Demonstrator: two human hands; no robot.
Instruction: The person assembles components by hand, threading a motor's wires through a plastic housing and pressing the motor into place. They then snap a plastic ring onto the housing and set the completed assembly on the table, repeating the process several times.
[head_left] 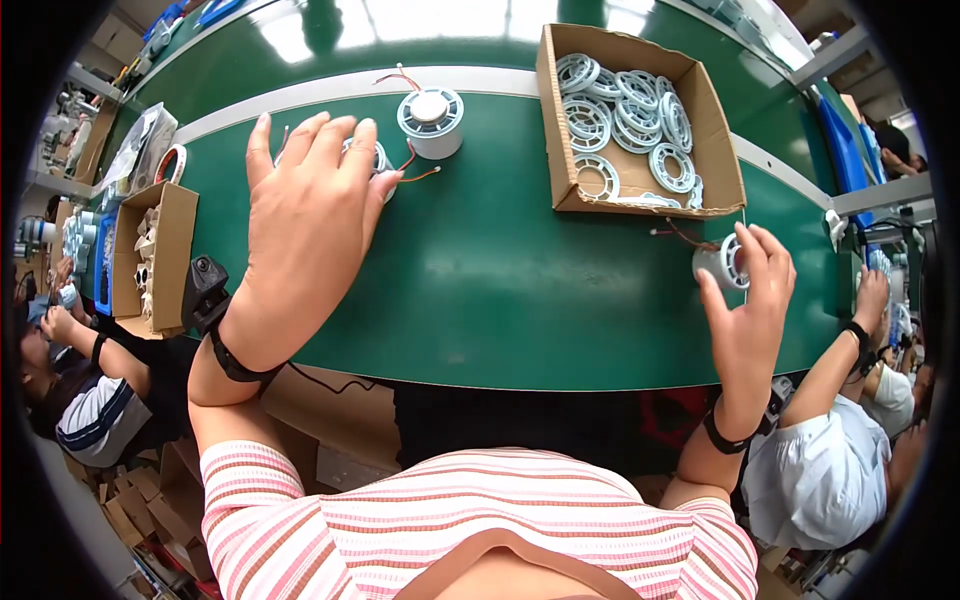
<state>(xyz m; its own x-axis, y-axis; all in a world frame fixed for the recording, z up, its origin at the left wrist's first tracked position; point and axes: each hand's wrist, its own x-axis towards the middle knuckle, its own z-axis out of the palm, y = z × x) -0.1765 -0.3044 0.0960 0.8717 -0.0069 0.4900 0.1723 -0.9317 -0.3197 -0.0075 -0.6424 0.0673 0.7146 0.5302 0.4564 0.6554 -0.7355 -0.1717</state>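
My left hand is at the left of the green table, fingers stretched and apart over a small white cylinder with a pale-blue slotted ring, its wires showing. Most of that cylinder is hidden, so whether the fingers touch it is unclear. Just right of it stands a like white cylindrical unit, upright, with a pale-blue ring and a round light cap on top. At the right, my right hand holds another white cylinder with a slotted ring between thumb and fingers, tilted on its side, wires trailing leftward.
A cardboard box of pale-blue slotted rings lies at the back right. At the far left stands a cardboard box with small white parts, near a tape roll. A pale rail crosses the table. Other people sit on both sides.
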